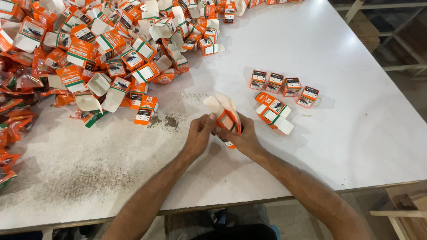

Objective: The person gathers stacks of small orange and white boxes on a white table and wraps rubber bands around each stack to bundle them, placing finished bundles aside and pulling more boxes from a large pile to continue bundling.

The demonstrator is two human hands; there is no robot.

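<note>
Your two hands meet over the near middle of the white table, and both are closed around one small orange carton. Your left hand pinches its near-left side; your right hand wraps it from the right and below. The carton stands off the tabletop, its pale top flaps splayed open — so this one is not yet shut.

Judging by how things lie, you are early in the work. Just beyond your right hand sit the finished boxes: four closed ones in a short row, flaps tucked. Between that row and your hand lie two more cartons, one with a white flap sticking out, so they look only partly done.

What is left is far larger. The big heap of open cartons fills the far-left part of the table, most with flaps up and lying at all angles. At the left edge there are shiny orange packets — what they hold, you cannot tell from here. Dark grit speckles the surface near the heap.
</note>
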